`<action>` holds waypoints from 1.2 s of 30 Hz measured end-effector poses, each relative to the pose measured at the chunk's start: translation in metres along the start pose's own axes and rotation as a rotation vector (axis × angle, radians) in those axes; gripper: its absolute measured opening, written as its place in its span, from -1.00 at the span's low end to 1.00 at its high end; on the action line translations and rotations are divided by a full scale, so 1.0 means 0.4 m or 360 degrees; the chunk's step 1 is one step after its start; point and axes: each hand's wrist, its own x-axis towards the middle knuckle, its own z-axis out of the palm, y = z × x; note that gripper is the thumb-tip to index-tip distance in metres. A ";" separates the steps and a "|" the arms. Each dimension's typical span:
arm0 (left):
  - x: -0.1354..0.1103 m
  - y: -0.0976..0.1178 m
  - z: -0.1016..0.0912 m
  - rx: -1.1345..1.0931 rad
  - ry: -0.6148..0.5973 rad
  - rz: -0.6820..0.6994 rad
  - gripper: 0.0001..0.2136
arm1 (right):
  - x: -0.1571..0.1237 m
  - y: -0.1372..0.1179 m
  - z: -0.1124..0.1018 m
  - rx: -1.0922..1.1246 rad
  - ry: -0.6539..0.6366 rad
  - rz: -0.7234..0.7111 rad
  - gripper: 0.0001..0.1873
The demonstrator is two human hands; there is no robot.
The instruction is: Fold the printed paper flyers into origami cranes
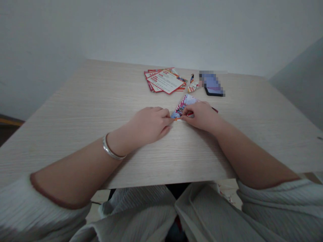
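Observation:
A colourful printed paper (187,100), folded to a slanted edge, lies on the table between my hands. My left hand (152,125), with a silver bangle (108,148) at its wrist, rests from the left at the paper's lower left corner. Its fingers are closed together and the tips press on that corner. On the paper's near edge, the thumb and index finger of my right hand (204,116) are pinched together. This hand covers much of the paper's right part, and a dark red tip sticks out beyond it.
Toward the back of the pale wooden table (101,97) lies a fanned stack of red-bordered printed cards (166,81). Right of it is a small folded piece of printed paper (193,87). A dark phone (213,88), partly pixelated, lies farther right. A wall (161,33) stands behind.

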 end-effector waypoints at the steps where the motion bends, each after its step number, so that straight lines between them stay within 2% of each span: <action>1: -0.002 -0.003 -0.001 -0.0008 0.0002 -0.0002 -0.63 | -0.001 0.001 0.001 0.0006 0.0007 -0.0002 -0.75; 7: -0.010 -0.026 0.003 -0.0089 0.0040 0.0036 -0.63 | -0.002 0.005 0.005 0.0062 0.0029 -0.0027 -0.77; 12: -0.005 -0.024 0.007 -0.0196 0.0088 0.0148 -0.63 | 0.000 0.007 0.010 0.0054 0.0048 -0.0041 -0.75; 20: 0.001 -0.015 0.003 -0.0222 0.0016 0.0073 -0.61 | 0.002 0.005 0.006 0.0038 0.0020 -0.0036 -0.76; 36: 0.000 -0.001 0.008 -0.0101 0.0045 0.0091 -0.60 | -0.002 -0.012 0.002 0.0035 0.0003 0.0034 -0.77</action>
